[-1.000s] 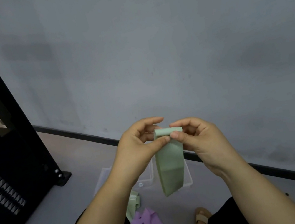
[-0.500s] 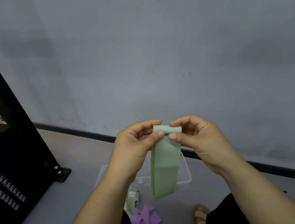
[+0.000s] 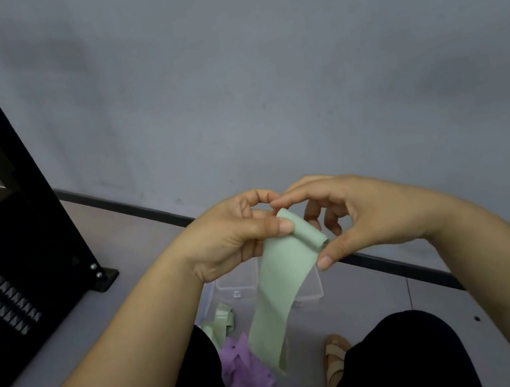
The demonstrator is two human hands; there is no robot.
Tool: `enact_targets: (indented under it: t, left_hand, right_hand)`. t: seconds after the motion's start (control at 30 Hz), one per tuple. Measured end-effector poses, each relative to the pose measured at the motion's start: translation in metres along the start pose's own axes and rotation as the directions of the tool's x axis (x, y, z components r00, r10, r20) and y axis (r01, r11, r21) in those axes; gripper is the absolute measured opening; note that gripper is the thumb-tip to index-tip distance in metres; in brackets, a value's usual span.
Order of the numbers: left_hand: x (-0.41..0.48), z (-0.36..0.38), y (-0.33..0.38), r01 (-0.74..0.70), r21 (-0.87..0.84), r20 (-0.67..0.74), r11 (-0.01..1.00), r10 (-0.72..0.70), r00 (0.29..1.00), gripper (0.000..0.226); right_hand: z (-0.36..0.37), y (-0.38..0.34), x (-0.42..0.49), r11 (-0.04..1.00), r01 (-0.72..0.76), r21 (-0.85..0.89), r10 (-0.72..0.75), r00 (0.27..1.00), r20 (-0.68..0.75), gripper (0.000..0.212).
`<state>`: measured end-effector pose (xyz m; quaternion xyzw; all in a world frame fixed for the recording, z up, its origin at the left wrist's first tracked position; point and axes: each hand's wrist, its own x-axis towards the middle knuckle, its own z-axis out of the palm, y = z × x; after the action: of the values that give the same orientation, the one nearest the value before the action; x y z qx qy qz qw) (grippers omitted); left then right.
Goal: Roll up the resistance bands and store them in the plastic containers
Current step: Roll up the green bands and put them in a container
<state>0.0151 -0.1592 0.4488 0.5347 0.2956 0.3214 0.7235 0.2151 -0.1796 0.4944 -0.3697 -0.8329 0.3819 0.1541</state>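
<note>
Both hands hold a green band (image 3: 280, 290) up in the air in front of a smooth grey wall (image 3: 260, 74). The band is a flat, matte strip of thin stretchy material. Its top end is curled into a small, loose roll that tilts down to the right, and the rest hangs limp, with a soft twist, down to knee height. The left hand (image 3: 231, 241) pinches the roll's upper left end, thumb flat on the front and fingers curled behind. The right hand (image 3: 362, 219) grips the lower right end, thumb tip under the roll and forefinger arched over it.

Below the hands, on the pale floor (image 3: 381, 293), stands a clear plastic container (image 3: 238, 280) with thin see-through walls and rounded corners (the hanging strip hides part of it, so whether one box or more stands there cannot be told). Just in front of it lie a second green band (image 3: 222, 320), folded and crumpled, and a purple band (image 3: 246, 370) in a rumpled heap. One tan strappy sandal (image 3: 335, 359) shows between the knees. A black metal frame (image 3: 6, 167) stands at the left.

In all: two green bands, one purple heap, two hands.
</note>
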Motion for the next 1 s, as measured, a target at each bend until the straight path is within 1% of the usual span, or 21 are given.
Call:
enact_targets:
  t: [0.1,0.17,0.2,0.23,0.33,0.43,0.5,0.57,0.63,0.67,0.73,0.8,0.9,0.97,1.0]
  left_hand:
    - [0.000,0.002,-0.004,0.022,-0.010,0.030,1.000,-0.022,0.999,0.056]
    - [0.001,0.002,-0.007,0.029,-0.028,0.042,0.999,-0.028,0.999,0.066]
    - [0.001,0.002,-0.008,0.031,-0.038,0.042,0.999,-0.029,0.999,0.067]
    - [0.001,0.002,-0.009,0.031,-0.047,0.035,0.998,-0.030,0.999,0.063]
    - [0.001,0.003,-0.011,0.043,-0.040,0.014,0.998,-0.042,0.999,0.043]
    - [0.001,0.003,-0.012,0.048,-0.019,0.037,0.999,-0.047,0.998,0.038]
    - [0.001,0.003,-0.013,0.045,-0.015,0.050,0.999,-0.044,0.998,0.042]
    - [0.002,0.001,-0.013,0.038,-0.033,0.069,0.999,-0.036,0.997,0.058]
    - [0.001,0.001,-0.014,0.043,0.008,0.080,0.999,-0.044,0.996,0.063]
    - [0.000,0.001,-0.015,0.053,0.064,0.079,0.997,-0.058,0.995,0.059]
    - [-0.002,0.003,-0.017,0.073,0.201,0.064,0.977,-0.088,0.994,0.041]
    - [-0.003,0.004,-0.020,0.074,0.287,0.028,0.955,-0.085,0.996,0.031]
    - [-0.006,0.004,-0.019,0.051,0.294,0.021,0.954,-0.060,0.998,0.027]
    - [-0.007,0.003,-0.017,0.040,0.291,0.038,0.956,-0.053,0.998,0.027]
    - [-0.008,0.003,-0.016,0.035,0.285,0.055,0.958,-0.053,0.997,0.023]
  right_hand:
    - [0.002,-0.001,0.000,1.000,0.017,-0.015,-0.017,0.999,0.046,0.064]
    - [0.004,0.002,-0.001,1.000,0.020,0.019,-0.021,0.999,0.046,0.060]
    - [0.005,0.003,-0.001,0.999,0.021,0.038,-0.022,0.999,0.042,0.058]
    - [0.006,0.005,-0.001,0.998,0.019,0.052,-0.021,0.999,0.038,0.057]
    - [0.007,0.005,-0.004,0.997,-0.002,0.081,-0.002,0.999,0.051,0.061]
    - [0.007,0.003,-0.006,0.997,-0.023,0.076,0.018,0.997,0.076,0.064]
    - [0.007,0.002,-0.007,0.996,-0.019,0.084,0.015,0.999,0.047,0.061]
    - [0.007,0.002,-0.007,0.998,-0.012,0.058,0.011,1.000,0.013,0.057]
    - [0.006,0.002,-0.008,1.000,-0.010,0.023,0.010,1.000,-0.009,0.056]
    - [0.006,0.003,-0.008,1.000,-0.011,0.018,0.012,1.000,-0.024,0.055]
    - [0.005,0.005,-0.009,0.999,-0.010,0.035,0.012,0.998,-0.060,0.054]
    - [0.005,0.007,-0.008,0.998,-0.003,0.055,0.008,0.996,-0.087,0.052]
    - [0.006,0.015,-0.008,0.982,0.045,0.182,-0.028,0.995,-0.096,0.052]
    - [0.005,0.020,-0.009,0.956,0.054,0.287,-0.030,0.996,-0.090,0.057]
    - [0.005,0.023,-0.009,0.945,0.051,0.323,-0.025,0.996,-0.083,0.059]
